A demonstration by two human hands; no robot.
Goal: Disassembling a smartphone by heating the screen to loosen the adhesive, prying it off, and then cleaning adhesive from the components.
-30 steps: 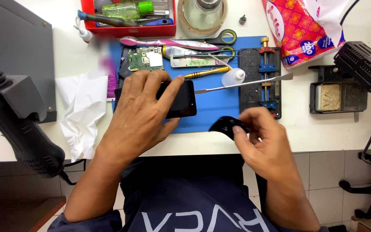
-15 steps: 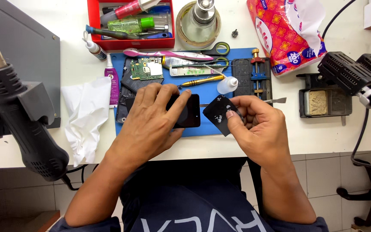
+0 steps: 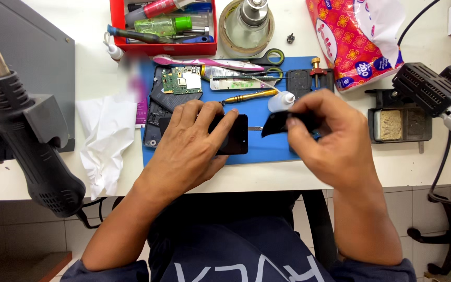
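My left hand lies flat on a black phone, pressing it against the blue work mat. My right hand pinches a small black flat piece just above the mat, to the right of the phone. A green circuit board and a dark phone frame lie at the mat's left part, behind my left hand.
A heat gun stands at the left, crumpled white tissue beside it. Behind the mat sit a red tray of tools, a toothbrush, scissors, a tape roll, a red tissue pack, a sponge holder.
My right hand rose from the table's front edge with the black piece and carried it over the mat, then further back and right. My left hand stayed on the phone.
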